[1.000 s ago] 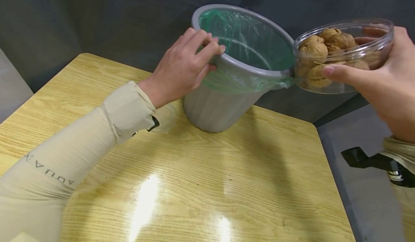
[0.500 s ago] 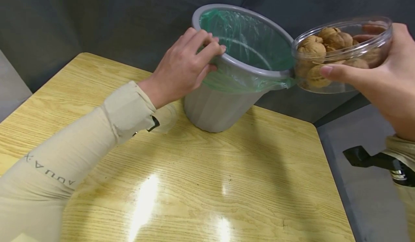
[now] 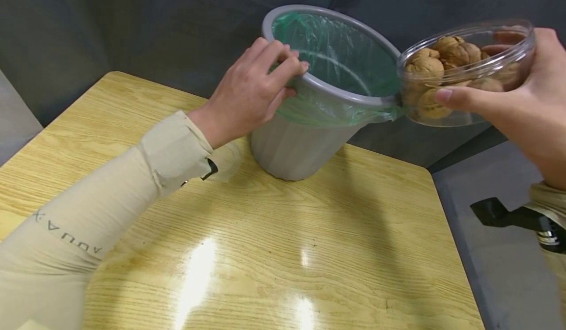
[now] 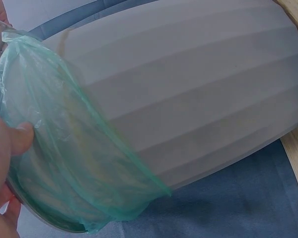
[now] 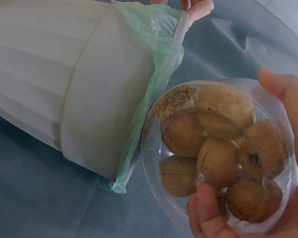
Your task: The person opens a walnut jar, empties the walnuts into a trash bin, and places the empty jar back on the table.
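Note:
A grey ribbed bin [image 3: 300, 143] lined with a green plastic bag [image 3: 340, 60] stands at the far side of the wooden table [image 3: 265, 251]. My left hand [image 3: 254, 89] grips the bin's near-left rim, fingers curled over it; the left wrist view shows the bin wall [image 4: 188, 94] and bag edge [image 4: 74, 163] up close. My right hand [image 3: 517, 109] holds a clear round plastic container [image 3: 464, 74] of walnuts [image 3: 426, 67] in the air beside the bin's right rim, tilted a little towards it. From below, the container [image 5: 218, 158] shows several walnuts [image 5: 218, 163] against its base.
A dark grey curtain [image 3: 132, 25] hangs behind the table. The table's right edge [image 3: 460, 251] drops to a grey floor. A black wrist-camera mount [image 3: 513, 219] shows at the right sleeve. Glare patches lie on the near tabletop.
My right hand has lifted the walnut container slightly and edged it towards the bin's rim. The left hand and the bin have not moved.

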Demonstrator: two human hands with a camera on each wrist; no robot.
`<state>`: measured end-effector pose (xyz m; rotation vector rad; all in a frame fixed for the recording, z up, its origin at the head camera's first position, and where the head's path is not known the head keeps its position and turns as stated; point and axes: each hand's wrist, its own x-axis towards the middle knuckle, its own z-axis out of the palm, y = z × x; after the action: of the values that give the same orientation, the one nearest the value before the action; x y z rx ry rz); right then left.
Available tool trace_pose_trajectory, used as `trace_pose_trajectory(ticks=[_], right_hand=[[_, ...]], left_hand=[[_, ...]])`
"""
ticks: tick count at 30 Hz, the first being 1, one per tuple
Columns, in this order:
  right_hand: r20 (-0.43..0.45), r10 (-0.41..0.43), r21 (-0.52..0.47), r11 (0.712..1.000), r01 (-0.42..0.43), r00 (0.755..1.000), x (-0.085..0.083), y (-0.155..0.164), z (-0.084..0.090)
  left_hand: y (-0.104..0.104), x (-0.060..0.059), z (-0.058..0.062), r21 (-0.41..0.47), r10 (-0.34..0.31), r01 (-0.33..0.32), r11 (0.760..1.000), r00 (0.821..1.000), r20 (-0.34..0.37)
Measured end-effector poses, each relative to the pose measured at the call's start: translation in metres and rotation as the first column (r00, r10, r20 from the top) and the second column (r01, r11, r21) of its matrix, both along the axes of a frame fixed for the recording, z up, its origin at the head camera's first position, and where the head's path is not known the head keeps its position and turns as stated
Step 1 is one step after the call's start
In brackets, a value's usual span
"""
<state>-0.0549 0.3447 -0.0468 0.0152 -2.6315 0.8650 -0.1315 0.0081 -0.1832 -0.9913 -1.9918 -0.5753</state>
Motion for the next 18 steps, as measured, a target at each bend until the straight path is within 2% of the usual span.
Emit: trace_pose_trajectory(ticks=[4,18], right_hand=[[0.001,-0.004,0.002,1.000,0.004,1.000,-0.0006,-0.0009,0.0008],[-0.003,-0.007,0.118,0.993,0.007,1.000,-0.0039,0.0001,0.0004]], left_hand=[[-0.0003,0.0003,0.0002,0.000,0.000,0.000,1.000,1.000,0.004],[-0.0022,0.0011,-0.0001,-0.007,0.006,-0.006,1.000,1.000,0.003]])
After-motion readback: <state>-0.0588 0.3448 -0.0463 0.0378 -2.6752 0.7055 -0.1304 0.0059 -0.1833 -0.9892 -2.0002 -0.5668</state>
